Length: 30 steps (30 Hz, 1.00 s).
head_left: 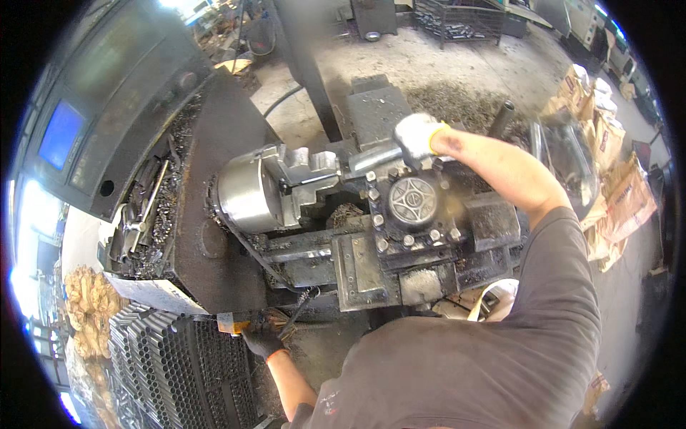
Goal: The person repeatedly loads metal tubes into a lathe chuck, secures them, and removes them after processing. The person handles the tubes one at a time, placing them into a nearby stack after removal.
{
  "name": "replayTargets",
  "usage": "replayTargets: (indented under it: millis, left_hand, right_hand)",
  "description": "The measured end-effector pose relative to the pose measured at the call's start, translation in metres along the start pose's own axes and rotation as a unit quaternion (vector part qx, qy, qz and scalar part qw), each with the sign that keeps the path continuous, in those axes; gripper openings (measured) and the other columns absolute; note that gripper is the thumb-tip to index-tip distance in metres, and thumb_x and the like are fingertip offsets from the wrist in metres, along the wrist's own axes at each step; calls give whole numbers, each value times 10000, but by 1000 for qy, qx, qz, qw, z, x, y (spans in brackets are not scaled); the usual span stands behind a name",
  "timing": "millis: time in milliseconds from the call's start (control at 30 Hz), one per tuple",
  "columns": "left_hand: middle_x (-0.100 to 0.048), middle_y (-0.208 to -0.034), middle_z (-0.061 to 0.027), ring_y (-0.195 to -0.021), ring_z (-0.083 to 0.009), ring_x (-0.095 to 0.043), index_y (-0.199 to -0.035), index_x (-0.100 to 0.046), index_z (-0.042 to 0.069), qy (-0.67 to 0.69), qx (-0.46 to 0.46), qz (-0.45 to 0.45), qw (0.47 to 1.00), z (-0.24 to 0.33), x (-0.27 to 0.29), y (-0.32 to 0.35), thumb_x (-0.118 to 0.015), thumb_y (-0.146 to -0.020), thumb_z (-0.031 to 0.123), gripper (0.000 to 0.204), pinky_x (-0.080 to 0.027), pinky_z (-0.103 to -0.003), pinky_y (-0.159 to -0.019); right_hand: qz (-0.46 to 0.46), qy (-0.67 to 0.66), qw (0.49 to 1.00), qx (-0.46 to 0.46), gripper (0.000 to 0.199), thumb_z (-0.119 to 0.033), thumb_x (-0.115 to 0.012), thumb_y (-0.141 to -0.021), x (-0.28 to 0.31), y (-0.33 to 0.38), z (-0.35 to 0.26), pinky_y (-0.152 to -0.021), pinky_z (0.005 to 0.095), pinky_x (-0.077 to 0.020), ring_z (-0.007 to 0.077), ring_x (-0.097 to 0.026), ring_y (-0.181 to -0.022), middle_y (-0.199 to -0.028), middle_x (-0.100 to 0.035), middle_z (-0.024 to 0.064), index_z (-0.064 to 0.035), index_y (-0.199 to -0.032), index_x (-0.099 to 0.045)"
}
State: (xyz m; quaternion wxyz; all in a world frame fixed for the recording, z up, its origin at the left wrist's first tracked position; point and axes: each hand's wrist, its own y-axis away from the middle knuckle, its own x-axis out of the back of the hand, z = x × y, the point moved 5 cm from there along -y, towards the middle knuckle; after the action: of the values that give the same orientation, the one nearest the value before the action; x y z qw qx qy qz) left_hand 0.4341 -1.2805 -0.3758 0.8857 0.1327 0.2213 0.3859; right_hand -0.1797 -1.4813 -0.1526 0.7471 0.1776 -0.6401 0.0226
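My right hand (418,138), in a white glove, is closed around the far end of a bright metal lever (373,159) on top of the lathe's tool post (413,204). To the left sits the steel chuck (246,196) with its stepped jaws. My left hand (262,337), in a black glove with an orange cuff, is low at the machine's front edge. It grips a small orange-handled tool (232,324), and I cannot tell what kind. It sits just above a stack of metal tubes (179,365).
A control panel with a blue screen (61,132) stands at the left, with swarf and hand tools in the tray (146,214) below it. A clear guard (564,157) and brown paper sacks (625,193) lie to the right. A wire basket (457,20) stands on the far floor.
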Motion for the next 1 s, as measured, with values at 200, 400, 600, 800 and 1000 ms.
replayTargets:
  millis: [200, 400, 600, 800, 1000]
  left_hand:
    - [-689, -1067, -42, -840, -237, -627, -1110, -614, 166, 50, 53, -44, 996, 13, 30, -19, -497, -1033, 534, 394, -512, -461, -750]
    - [-666, -1057, -15, -821, -240, -631, -1146, -621, 208, 64, 52, -18, 996, 35, 22, 0, -488, -1030, 578, 410, -489, -448, -731]
    - [-609, -803, 68, -688, -149, -563, -965, -594, 236, 60, 80, -10, 995, 41, 23, -5, -500, -1046, 565, 351, -463, -377, -679]
    - [-561, -746, 71, -656, -138, -530, -936, -619, 218, 69, 130, -44, 988, 40, 48, -23, -499, -1060, 568, 391, -451, -326, -650]
    - [-672, -987, -19, -867, -174, -637, -1154, -702, 121, -33, -31, -53, 998, 29, 79, -65, -499, -1091, 423, 370, -519, -346, -744]
  right_hand:
    - [-90, -379, 921, -6, 491, -270, -813, -804, -40, -8, 10, -666, 422, -551, 235, -746, -798, -911, -784, 124, -37, -1228, -728]
    - [-50, -117, 992, 19, 291, -290, -854, -747, -20, -23, 5, -687, 439, -575, 307, -748, -761, -853, -778, 172, -45, -895, -806]
    - [-41, -188, 978, 86, 265, -172, -814, -813, -51, -25, 8, -650, 456, -537, 293, -734, -757, -885, -775, 143, -40, -1040, -780]
    - [-91, -408, 898, 139, 567, -211, -652, -1006, -59, -80, -18, -670, 399, -575, 237, -708, -756, -998, -772, 144, -50, -1524, -485]
    - [-119, -430, 892, 74, 867, -199, -727, -965, -13, -109, -82, -812, 344, -602, 203, -705, -935, -1206, -727, 147, -103, -1681, -247]
